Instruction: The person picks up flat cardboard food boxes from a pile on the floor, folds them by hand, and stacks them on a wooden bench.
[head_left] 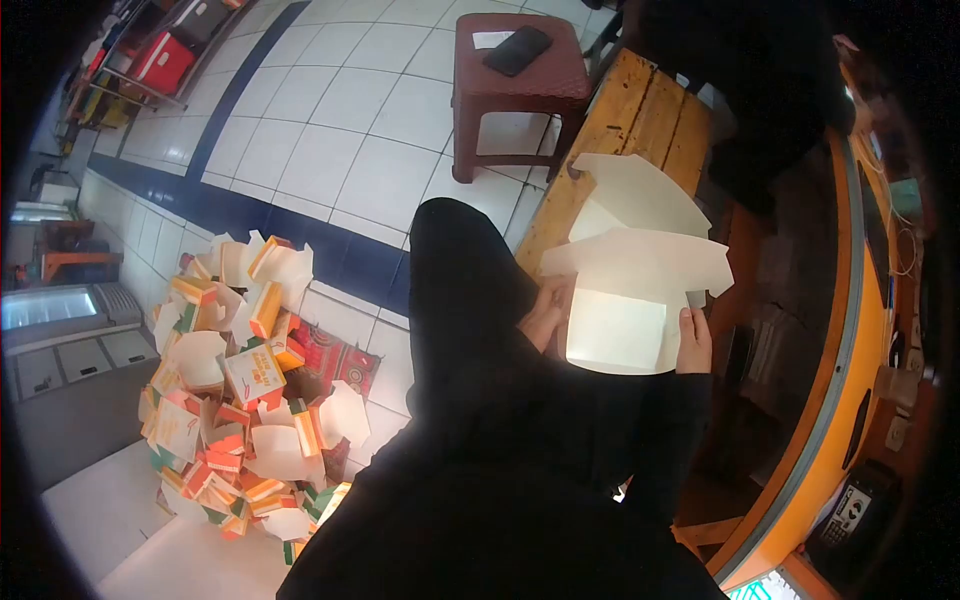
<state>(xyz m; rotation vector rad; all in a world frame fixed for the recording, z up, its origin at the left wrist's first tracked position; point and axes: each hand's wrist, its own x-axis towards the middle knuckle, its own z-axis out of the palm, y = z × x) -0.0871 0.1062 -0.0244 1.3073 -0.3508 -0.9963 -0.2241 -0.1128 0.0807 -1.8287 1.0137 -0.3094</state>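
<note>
An open paper food box (617,335) rests at my lap, its white inside facing up and one wide flap raised at the far side. My left hand (543,313) grips its left side, with the fingers partly hidden behind the wall. On the right side, my right hand (695,342) pinches the wall near a small corner tab. Just beyond it, a second paper food box (640,190) stands open on the wooden bench (625,100), partly covered by the first one's flap.
A large heap of orange, green and white food boxes (255,375) lies on the floor to the left. A brown plastic stool (522,85) carries a dark phone-like object (517,50). An orange-edged counter (835,400) runs along the right. Someone in dark clothes (750,80) is beyond the bench.
</note>
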